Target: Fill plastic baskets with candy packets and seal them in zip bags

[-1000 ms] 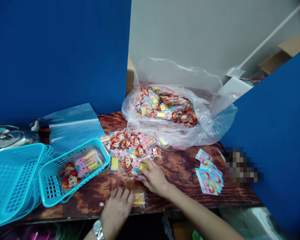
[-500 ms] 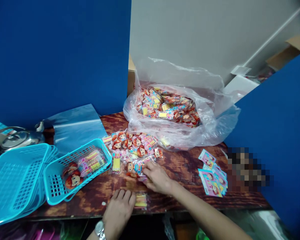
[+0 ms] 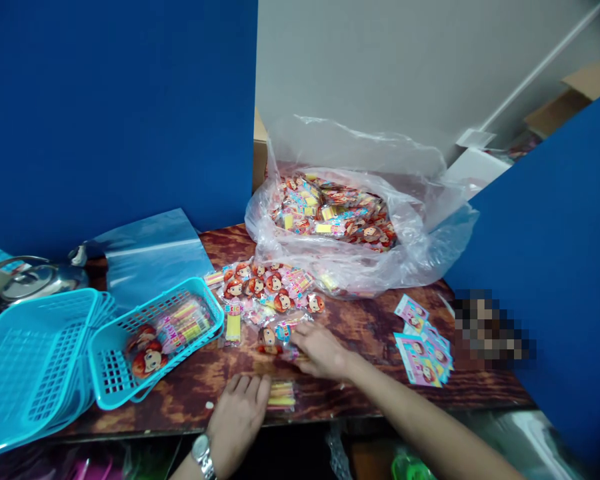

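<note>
My left hand [image 3: 241, 413], with a silver watch at the wrist, lies over a clear packet of yellow sticks [image 3: 281, 395] near the table's front edge. Its fingers are bent together over the packet, hiding the left part. My right hand [image 3: 321, 351] pinches the right end of another packet [image 3: 275, 335], printed with a red-haired cartoon face. Just beyond it sits a loose pile of similar packets [image 3: 275, 287], some lettered "Stick". A blue basket [image 3: 103, 383] to the left holds a few of these packets.
Behind the pile stands an open clear plastic bag [image 3: 420, 247] full of packets. Stacked blue baskets [image 3: 35, 353] and a metal kettle [image 3: 43, 277] are at left, near a clear plastic sheet [image 3: 155, 247]. Printed cards [image 3: 423, 357] lie at right. Blue panels [image 3: 115, 120] flank the table.
My right hand has shifted slightly right, and the packet under its fingers has moved with it. My left hand stays over its packet. The view has moved slightly.
</note>
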Action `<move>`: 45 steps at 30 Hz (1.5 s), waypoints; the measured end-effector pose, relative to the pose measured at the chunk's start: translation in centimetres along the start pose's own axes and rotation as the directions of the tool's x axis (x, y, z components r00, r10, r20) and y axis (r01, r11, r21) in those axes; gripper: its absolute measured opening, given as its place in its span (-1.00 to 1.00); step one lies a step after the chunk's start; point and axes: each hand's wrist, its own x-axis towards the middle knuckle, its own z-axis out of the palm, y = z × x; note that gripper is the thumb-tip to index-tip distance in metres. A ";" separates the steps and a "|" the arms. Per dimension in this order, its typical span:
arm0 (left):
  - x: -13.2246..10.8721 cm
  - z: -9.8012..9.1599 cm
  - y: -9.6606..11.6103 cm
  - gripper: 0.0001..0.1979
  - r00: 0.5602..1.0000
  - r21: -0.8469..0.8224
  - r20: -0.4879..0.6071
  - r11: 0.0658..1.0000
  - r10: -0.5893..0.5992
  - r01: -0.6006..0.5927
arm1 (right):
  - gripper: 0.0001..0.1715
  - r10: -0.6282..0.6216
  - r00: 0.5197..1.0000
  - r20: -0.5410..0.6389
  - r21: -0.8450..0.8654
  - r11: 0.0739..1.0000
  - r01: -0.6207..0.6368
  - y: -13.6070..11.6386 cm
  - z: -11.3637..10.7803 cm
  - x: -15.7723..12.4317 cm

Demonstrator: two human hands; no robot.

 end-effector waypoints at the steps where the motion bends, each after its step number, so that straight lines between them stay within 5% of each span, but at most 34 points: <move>1: 0.1 -0.3 -0.1 -0.68 1.000 -0.023 0.015 1.000 -0.001 0.001 | -0.65 -0.013 1.000 -0.002 -0.020 1.000 0.012 0.7 -0.5 0.3; 6: 0.6 -0.8 -0.1 -0.79 1.000 -0.074 0.020 0.997 -0.006 0.008 | -0.47 -0.025 0.999 0.038 -0.154 0.988 0.030 1.6 -1.2 1.6; 12: 0.4 0.6 0.2 -0.80 0.972 -0.045 -0.235 0.999 0.009 -0.020 | -0.25 -0.046 0.998 -0.038 -0.146 0.989 0.040 0.2 -0.6 1.5; 20: 0.4 0.9 0.0 -0.92 0.903 -0.087 -0.430 0.995 0.009 -0.051 | -0.37 0.080 0.997 0.007 -0.118 0.990 -0.079 1.2 -0.6 1.4; 27: 0.7 -0.2 -0.1 -0.94 0.893 -0.153 -0.451 0.985 0.007 -0.085 | -0.30 0.004 1.000 0.003 -0.091 0.996 -0.004 -0.5 -0.6 1.9; 33: 0.6 -0.1 -0.4 -0.90 0.904 -0.173 -0.428 0.984 -0.028 -0.051 | 0.13 -0.116 0.993 -0.015 0.123 0.985 0.117 -2.3 -1.8 2.5; 37: 0.5 -0.3 -0.7 -0.88 0.918 -0.216 -0.390 0.976 -0.069 -0.018 | -0.17 -0.181 0.981 -0.066 0.558 0.809 0.186 -1.2 -1.1 1.3; 41: 0.9 -0.6 -1.1 -0.89 0.928 -0.171 -0.371 0.985 -0.038 -0.029 | -0.51 0.103 0.982 -0.157 0.834 0.547 0.076 -1.2 2.0 0.6; 45: 1.5 -0.6 -1.3 -0.83 0.933 -0.099 -0.360 0.994 -0.003 -0.035 | -0.48 0.418 0.890 -0.185 0.977 0.172 0.123 -2.2 4.8 1.1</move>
